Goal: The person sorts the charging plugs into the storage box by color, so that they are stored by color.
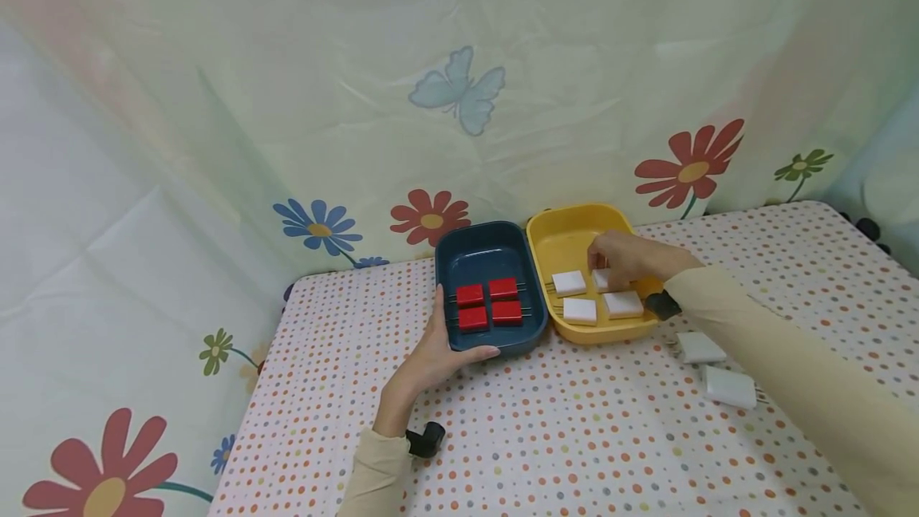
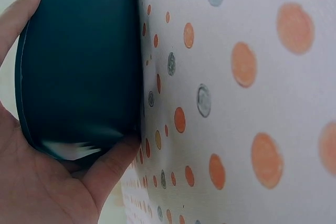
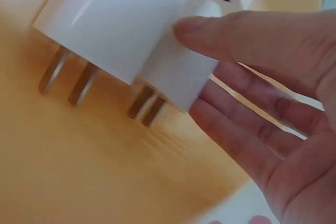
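Observation:
My left hand (image 1: pixel 439 353) holds the near left corner of a dark blue tray (image 1: pixel 459 250), fingers along its left side and thumb along the front wall. In the left wrist view the palm lies close to the tray's outer wall. Several red plug adapters (image 1: pixel 470 295) with prongs lie inside it. Over the yellow tray (image 1: pixel 574 223), my right hand (image 1: pixel 628 258) pinches a white charger (image 3: pixel 181 69) between thumb and fingers. Its two metal prongs show in the right wrist view, close beside a larger white charger (image 3: pixel 121 14). Several white chargers (image 1: pixel 579 310) lie in the yellow tray.
Two more white chargers (image 1: pixel 728 386) lie on the dotted tablecloth (image 1: pixel 560 437), below the right forearm. The trays stand side by side near the back edge, before a flowered curtain (image 1: pixel 345 102). Both wrists wear small black cameras (image 1: pixel 427 440).

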Demonstrator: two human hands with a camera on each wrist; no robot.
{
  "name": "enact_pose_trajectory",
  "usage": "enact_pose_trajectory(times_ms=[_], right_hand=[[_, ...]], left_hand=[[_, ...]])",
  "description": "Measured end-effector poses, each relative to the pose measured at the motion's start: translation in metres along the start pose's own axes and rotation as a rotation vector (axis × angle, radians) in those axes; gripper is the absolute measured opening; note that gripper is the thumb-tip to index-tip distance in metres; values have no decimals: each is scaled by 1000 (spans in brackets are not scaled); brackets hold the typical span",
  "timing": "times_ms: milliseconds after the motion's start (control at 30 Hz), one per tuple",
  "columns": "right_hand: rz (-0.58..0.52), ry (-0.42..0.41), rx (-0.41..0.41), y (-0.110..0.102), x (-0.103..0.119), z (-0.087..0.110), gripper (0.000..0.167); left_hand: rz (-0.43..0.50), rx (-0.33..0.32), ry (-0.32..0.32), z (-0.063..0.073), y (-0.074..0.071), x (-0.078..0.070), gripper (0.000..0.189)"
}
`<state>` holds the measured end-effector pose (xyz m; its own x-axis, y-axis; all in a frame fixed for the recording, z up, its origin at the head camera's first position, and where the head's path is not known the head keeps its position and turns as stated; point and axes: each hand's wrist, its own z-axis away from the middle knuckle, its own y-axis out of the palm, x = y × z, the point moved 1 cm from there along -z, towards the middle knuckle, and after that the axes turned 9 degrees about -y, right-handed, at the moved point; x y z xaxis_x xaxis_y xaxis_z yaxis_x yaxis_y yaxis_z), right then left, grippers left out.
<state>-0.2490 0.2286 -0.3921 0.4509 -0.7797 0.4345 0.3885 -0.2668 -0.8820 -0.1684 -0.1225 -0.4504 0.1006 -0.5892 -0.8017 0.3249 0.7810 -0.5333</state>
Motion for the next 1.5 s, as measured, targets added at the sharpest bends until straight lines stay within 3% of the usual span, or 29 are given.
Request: enact_pose_trajectory(times_ms=[200,533,733,967,1100,1500], right_hand=[[39,-85,-92,-10,18,19,29],[211,-202,-234,-33,51,79,34],[265,-145,-264,-31,46,119,39],[267,-67,-194,-5,18,156,42],[223,-40,-158,15,1,161,40],[80,-52,-146,52,-23,141,38]], left_hand=[[-10,-5,-2,1,0,-2,134],[-3,-8,-8,1,0,-2,134],[7,-7,-1,0,-1,-2,134],[12,5,22,-1,1,-3,134],[14,-1,13,0,1,-2,133],[8,3,14,-2,0,-1,134]])
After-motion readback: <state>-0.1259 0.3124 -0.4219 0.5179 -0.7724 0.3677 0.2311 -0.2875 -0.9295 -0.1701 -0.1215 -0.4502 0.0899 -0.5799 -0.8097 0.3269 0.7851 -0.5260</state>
